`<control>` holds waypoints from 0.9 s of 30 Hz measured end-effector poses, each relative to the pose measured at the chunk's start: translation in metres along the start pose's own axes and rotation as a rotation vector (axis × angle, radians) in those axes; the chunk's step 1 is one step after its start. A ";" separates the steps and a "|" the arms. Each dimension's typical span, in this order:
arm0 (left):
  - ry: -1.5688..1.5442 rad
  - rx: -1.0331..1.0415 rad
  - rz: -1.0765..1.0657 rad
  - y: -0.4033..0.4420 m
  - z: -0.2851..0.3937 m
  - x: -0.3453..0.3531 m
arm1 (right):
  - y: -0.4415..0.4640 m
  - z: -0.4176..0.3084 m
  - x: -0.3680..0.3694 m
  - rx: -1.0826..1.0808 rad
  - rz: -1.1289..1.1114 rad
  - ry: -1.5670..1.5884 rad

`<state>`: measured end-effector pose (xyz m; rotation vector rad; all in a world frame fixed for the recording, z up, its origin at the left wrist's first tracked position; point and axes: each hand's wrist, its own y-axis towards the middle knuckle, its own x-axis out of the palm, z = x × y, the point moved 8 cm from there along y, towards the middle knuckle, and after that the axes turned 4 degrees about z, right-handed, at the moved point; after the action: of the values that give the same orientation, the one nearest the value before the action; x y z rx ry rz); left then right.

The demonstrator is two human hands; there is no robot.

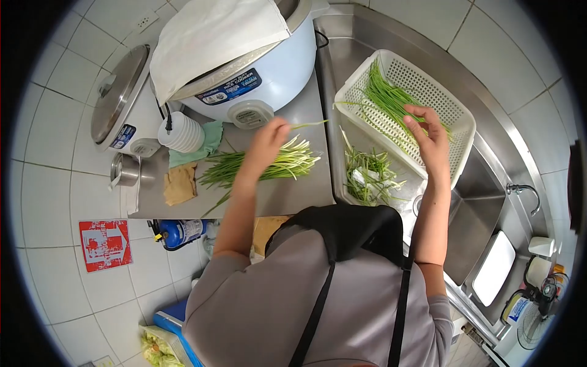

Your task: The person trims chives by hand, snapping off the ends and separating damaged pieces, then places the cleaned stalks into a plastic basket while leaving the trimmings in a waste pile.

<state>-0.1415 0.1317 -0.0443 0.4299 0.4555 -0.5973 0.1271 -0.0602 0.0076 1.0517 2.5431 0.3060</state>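
My left hand (266,147) is closed on a thin green stalk (310,125), whose pale end points right. Below it on the steel counter (183,207) lies a bunch of green stalks with whitish ends (269,164). Over the white perforated basket (422,76), my right hand (429,131) has its fingers curled at the ends of the long green stalks (388,92) in the basket; whether it grips one is too small to tell. A pile of cut green pieces and pale scraps (370,177) sits in the steel basin beside the basket.
A large rice cooker (269,79) with a white cloth stands behind the bunch. To the left are a second cooker (125,116), stacked white cups (181,132), a green cloth (211,137) and a brown folded piece (180,183). A sink with a faucet (524,193) is at the right.
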 end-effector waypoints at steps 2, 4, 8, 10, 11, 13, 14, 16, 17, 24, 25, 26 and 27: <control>0.198 -0.065 -0.133 -0.013 -0.044 -0.026 | 0.005 0.023 -0.009 0.106 -0.024 0.017; 0.336 -0.040 -0.203 -0.025 -0.066 -0.037 | 0.011 0.049 -0.021 0.208 -0.063 -0.024; 0.417 0.020 -0.177 -0.054 -0.066 -0.030 | 0.032 0.100 -0.049 0.303 -0.072 -0.088; 0.526 0.052 -0.191 -0.062 -0.063 -0.017 | 0.046 0.136 -0.066 0.312 -0.075 -0.280; 0.598 0.057 -0.222 -0.064 -0.061 -0.011 | 0.053 0.150 -0.071 0.257 -0.104 -0.337; 0.667 0.042 -0.249 -0.066 -0.064 -0.003 | 0.057 0.179 -0.072 0.210 -0.193 -0.484; 0.660 0.019 -0.249 -0.069 -0.070 0.000 | 0.056 0.190 -0.069 0.218 -0.254 -0.573; 0.656 -0.003 -0.245 -0.071 -0.074 0.002 | 0.048 0.207 -0.048 0.283 -0.539 -0.866; 0.657 -0.001 -0.238 -0.073 -0.073 0.003 | 0.040 0.215 -0.043 0.315 -0.690 -1.007; 0.683 0.010 -0.229 -0.059 -0.026 -0.009 | 0.021 0.231 -0.065 0.414 -0.442 -1.341; 0.676 0.052 -0.194 -0.055 -0.016 -0.009 | 0.018 0.236 -0.068 0.416 -0.413 -1.328; 0.670 0.094 -0.159 -0.051 -0.006 -0.008 | 0.018 0.246 -0.069 0.419 -0.547 -1.347; 0.663 0.135 -0.124 -0.047 0.005 -0.006 | 0.016 0.252 -0.069 0.422 -0.682 -1.361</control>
<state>-0.1735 0.0973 -0.0488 0.7362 1.0838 -0.5995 0.2866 -0.0837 -0.1981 0.1992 1.4959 -0.8648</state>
